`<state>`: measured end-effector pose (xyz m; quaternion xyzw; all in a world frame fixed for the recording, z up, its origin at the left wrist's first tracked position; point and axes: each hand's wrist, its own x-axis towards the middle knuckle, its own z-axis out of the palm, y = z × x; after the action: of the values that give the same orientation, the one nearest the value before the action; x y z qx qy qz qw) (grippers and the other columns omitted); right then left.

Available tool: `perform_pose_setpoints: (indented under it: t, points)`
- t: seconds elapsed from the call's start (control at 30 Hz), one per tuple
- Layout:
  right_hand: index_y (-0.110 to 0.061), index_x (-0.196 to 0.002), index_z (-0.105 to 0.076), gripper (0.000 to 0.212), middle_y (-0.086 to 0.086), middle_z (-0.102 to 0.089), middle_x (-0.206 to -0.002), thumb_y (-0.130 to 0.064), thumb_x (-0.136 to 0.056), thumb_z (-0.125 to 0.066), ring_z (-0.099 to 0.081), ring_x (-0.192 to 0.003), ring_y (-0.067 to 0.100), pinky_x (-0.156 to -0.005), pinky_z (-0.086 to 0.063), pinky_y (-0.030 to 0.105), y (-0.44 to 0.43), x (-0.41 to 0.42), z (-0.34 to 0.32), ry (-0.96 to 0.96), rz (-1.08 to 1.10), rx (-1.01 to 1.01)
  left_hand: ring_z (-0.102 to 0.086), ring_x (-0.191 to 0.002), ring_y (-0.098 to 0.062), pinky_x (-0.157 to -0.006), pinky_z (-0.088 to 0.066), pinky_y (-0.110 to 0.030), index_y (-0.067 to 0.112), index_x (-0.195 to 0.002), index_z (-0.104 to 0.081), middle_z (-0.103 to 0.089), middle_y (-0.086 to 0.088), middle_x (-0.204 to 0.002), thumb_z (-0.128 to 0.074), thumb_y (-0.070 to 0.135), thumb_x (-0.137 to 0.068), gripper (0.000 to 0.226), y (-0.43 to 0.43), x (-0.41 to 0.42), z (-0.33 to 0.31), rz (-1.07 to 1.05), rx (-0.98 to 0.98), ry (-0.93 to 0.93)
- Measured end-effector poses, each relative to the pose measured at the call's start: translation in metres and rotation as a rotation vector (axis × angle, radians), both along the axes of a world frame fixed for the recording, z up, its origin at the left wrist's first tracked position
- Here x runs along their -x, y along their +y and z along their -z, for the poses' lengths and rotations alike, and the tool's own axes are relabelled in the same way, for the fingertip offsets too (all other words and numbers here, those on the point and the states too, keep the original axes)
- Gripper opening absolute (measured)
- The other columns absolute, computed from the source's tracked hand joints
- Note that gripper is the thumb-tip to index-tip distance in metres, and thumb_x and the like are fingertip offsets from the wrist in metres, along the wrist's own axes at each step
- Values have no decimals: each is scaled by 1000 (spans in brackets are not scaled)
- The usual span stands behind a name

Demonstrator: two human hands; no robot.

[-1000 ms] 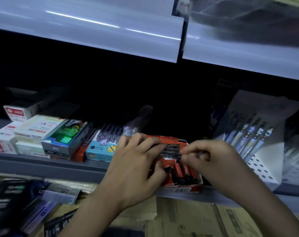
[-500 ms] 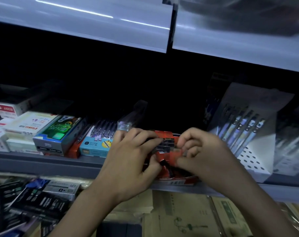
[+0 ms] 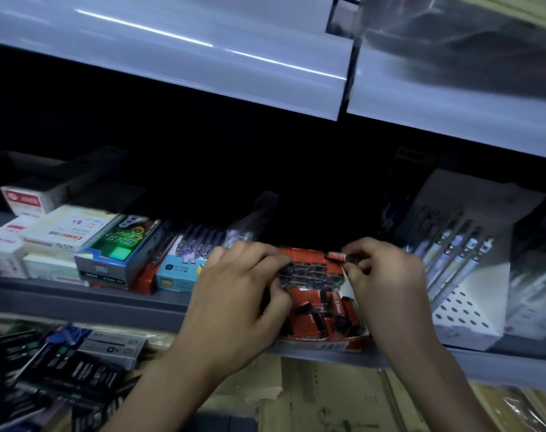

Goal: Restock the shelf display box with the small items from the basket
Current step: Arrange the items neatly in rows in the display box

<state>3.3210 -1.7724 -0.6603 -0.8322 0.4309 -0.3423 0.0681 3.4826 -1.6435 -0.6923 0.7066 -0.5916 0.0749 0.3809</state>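
A red display box [image 3: 327, 344] sits at the front edge of the grey shelf, holding several small red-and-black items [image 3: 315, 319] in rows. My left hand [image 3: 237, 304] rests over the box's left side, fingers curled onto a dark row of items at the back. My right hand [image 3: 380, 282] is over the box's right side and pinches one small red-and-black item [image 3: 340, 256] between thumb and fingers, raised above the back row. The basket is not in view.
Pen boxes [image 3: 184, 266] and stacked cartons [image 3: 118, 254] stand left of the red box. A white perforated pen display [image 3: 465, 294] stands to the right. An upper shelf front [image 3: 203, 57] overhangs. Packets [image 3: 78, 369] and cardboard [image 3: 327, 400] lie below.
My right hand has lifted from the middle of the box toward its back right, now showing a small item in its fingertips. My left hand stays on the box's left side.
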Motion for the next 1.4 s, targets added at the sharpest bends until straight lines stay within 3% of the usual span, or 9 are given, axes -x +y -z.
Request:
perform_pose_setpoints:
  t: [0.23,0.63,0.77,0.93,1.1,1.2,1.27,1.33,1.4]
  points:
    - [-26,-100,-79,21,-15,-54,-72,-14,-83,-84,-53,-59,2,-54,-34,11,-3,0,1,92,-60,-61,-54,-97,-11,-83,-43,-36,24,-119,-71,-62,15,-110,-44,32,-92,39,-1,-2,4,-9,-3,-34]
    - [-27,-107,-73,25,-19,-44,-63,-24,-84,-83,-52,-50,1,-50,-32,14,0,0,-2,115,-30,-141,-54,-93,-11,-80,-46,-38,26,-118,-70,-64,15,-107,-46,32,-91,36,-1,-3,7,-37,10,-54]
    - [-27,-98,-73,13,-18,-40,-57,-23,-87,-81,-49,-45,4,-46,-26,13,0,-1,-3,110,-20,-127,-55,-93,-13,-80,-46,-40,26,-118,-71,-64,14,-106,-45,31,-91,38,-1,-3,7,-35,12,-47]
    - [-25,-90,-76,12,-19,-47,-63,-17,-84,-83,-56,-59,1,-54,-37,8,6,7,-9,35,-76,-72,-54,-93,-11,-82,-44,-38,26,-115,-72,-64,15,-106,-45,31,-91,36,4,-5,9,-47,31,-29]
    - [-27,-85,-78,10,-26,-58,-69,-19,-83,-84,-57,-70,-6,-60,-37,4,21,13,-10,33,-223,-137,-57,-95,-10,-77,-52,-36,23,-105,-69,-60,13,-103,-42,28,-92,31,12,-12,15,-40,92,91]
    - [-32,-95,-79,9,-21,-61,-88,-31,-86,-80,-59,-85,-4,-72,-42,8,22,2,-7,123,-241,-114,-60,-86,-5,-63,-54,-37,29,-104,-69,-58,17,-100,-42,31,-92,30,21,-14,16,-62,79,117]
    - [-32,-104,-78,18,-18,-59,-96,-40,-89,-75,-57,-96,2,-83,-50,24,19,-6,-4,220,-226,-94,-58,-80,-3,-54,-50,-34,34,-111,-71,-56,17,-98,-42,33,-91,35,25,-15,15,-51,21,46]
    - [-33,-105,-77,24,-15,-56,-98,-50,-88,-72,-53,-103,9,-88,-51,34,19,-13,-3,303,-215,-159,-54,-77,-3,-51,-44,-28,35,-118,-71,-54,16,-97,-42,33,-90,40,29,-15,15,-27,-38,-27]
    - [-35,-100,-78,23,-14,-54,-94,-53,-87,-71,-52,-101,10,-86,-49,34,20,-19,-3,355,-230,-239,-53,-76,-4,-51,-39,-25,35,-121,-70,-54,14,-96,-43,32,-90,42,30,-16,16,-24,-64,-51]
